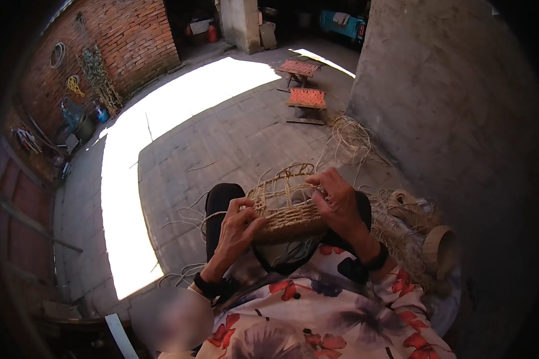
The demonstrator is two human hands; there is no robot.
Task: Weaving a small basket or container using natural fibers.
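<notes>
A half-woven straw-coloured basket (293, 216) rests across my lap between my knees. Its near side is a dense band of twisted cord, while open, looped strands form the far part. At its left end my left hand (239, 226) is closed, thumb and fingers gripping the edge. A cord (214, 216) trails leftward from near those fingers. My right hand (335, 200) pinches at the upper right of the basket, fingertips together on the rim strands. The exact strand between them is too small to make out.
Loose straw strands (380, 230) heap beside my right leg, with a round woven basket (438, 248) there. More strands (348, 140) lie ahead near the plastered wall (455, 119). Two low stools with red woven seats (307, 97) stand beyond. A brick wall (132, 42) is far left.
</notes>
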